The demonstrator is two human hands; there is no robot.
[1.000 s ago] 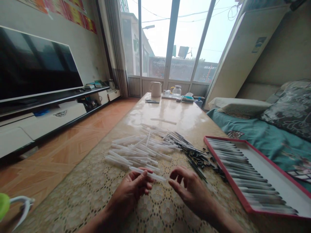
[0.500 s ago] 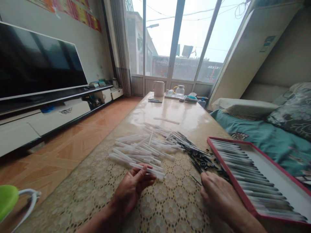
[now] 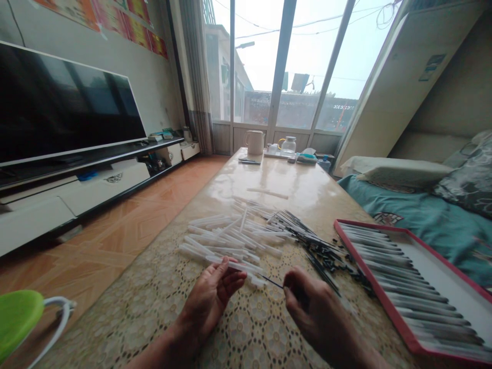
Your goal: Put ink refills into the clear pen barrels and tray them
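Note:
My left hand pinches a translucent white pen barrel between thumb and fingers, its far end pointing right. Closed around a thin dark pen refill, my right hand holds it toward the barrel's right end. The refill's tip is at or close to that opening; whether it is inside I cannot tell. Just beyond my left hand lies a loose pile of white barrels. Black refills lie in a bundle beyond my right hand, with small black caps scattered beside them.
A red-rimmed box at the right holds a row of pens. At the table's far end stand a beige kettle and a glass pitcher. A green-seated stool is at the lower left.
My right hand has moved left from beside the black refills, bringing a refill to the barrel's end. My left hand keeps its hold on the barrel. The view has shifted slightly.

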